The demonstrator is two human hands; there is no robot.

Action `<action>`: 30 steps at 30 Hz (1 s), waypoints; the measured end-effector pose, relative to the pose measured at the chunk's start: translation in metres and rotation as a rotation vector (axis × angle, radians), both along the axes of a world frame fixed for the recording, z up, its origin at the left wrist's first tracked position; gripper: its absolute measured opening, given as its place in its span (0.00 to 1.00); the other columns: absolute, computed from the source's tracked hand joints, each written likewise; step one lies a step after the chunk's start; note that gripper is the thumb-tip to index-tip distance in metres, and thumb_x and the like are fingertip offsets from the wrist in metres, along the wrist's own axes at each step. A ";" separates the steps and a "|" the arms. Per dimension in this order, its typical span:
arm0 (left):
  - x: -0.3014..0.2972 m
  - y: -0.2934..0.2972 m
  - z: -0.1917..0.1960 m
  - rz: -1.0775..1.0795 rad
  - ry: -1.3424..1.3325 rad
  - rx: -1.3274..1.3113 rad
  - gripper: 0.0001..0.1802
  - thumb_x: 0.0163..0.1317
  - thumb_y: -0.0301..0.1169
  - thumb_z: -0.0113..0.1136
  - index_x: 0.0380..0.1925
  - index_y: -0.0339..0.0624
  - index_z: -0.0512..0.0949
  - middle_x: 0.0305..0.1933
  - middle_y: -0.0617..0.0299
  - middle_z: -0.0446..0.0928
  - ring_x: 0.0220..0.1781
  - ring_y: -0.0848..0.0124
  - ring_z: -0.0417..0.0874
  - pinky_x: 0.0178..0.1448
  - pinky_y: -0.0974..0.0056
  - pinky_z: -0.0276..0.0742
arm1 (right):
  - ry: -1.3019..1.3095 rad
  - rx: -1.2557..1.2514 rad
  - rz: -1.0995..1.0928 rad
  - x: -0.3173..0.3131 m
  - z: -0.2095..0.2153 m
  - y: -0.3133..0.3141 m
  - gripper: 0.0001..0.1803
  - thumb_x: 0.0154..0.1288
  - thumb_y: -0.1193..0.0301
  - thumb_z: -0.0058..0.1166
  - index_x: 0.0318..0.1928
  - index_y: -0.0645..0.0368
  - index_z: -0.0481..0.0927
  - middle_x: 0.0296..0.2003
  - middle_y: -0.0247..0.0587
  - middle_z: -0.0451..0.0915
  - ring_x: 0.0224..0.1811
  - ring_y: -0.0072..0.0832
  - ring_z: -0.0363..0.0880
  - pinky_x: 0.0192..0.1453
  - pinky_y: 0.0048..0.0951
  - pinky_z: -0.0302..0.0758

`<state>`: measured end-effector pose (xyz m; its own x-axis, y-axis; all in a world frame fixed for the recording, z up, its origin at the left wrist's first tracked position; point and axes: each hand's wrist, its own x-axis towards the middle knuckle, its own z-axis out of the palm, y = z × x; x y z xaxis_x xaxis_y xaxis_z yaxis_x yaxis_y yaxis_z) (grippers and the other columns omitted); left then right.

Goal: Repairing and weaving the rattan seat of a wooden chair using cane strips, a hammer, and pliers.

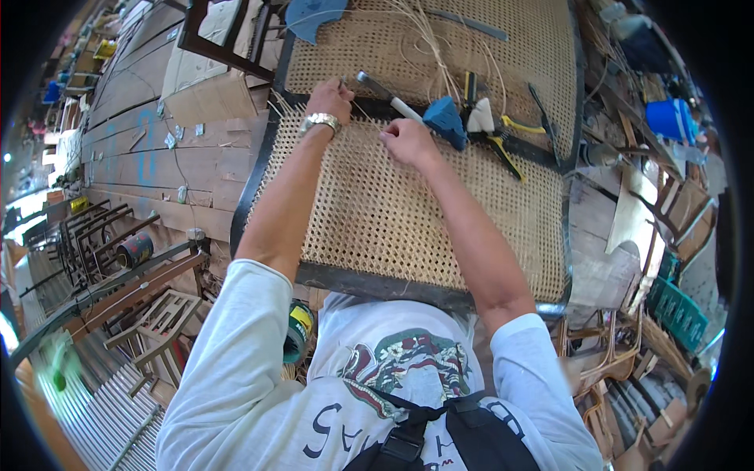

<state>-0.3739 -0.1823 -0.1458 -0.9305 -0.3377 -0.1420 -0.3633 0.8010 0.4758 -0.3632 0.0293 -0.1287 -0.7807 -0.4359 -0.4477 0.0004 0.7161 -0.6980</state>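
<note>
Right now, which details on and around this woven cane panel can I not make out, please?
All in the head view:
Left hand: whether it grips a strand; its own fingers cover the spot.
Right hand: whether its fingertips pinch a strand; too small.
Woven cane panel: its far end, cut off by the upper edge.
Tin: one side, hidden by the left sleeve.
</note>
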 end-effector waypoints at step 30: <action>0.228 0.262 0.132 -1.399 0.080 0.309 0.08 0.60 0.29 0.56 0.40 0.47 0.77 0.64 0.46 0.69 0.34 0.60 0.86 0.36 0.55 0.80 | 0.347 -0.571 -1.038 0.175 0.243 0.322 0.10 0.70 0.72 0.57 0.49 0.58 0.83 0.34 0.30 0.81 0.35 0.19 0.76 0.43 0.23 0.74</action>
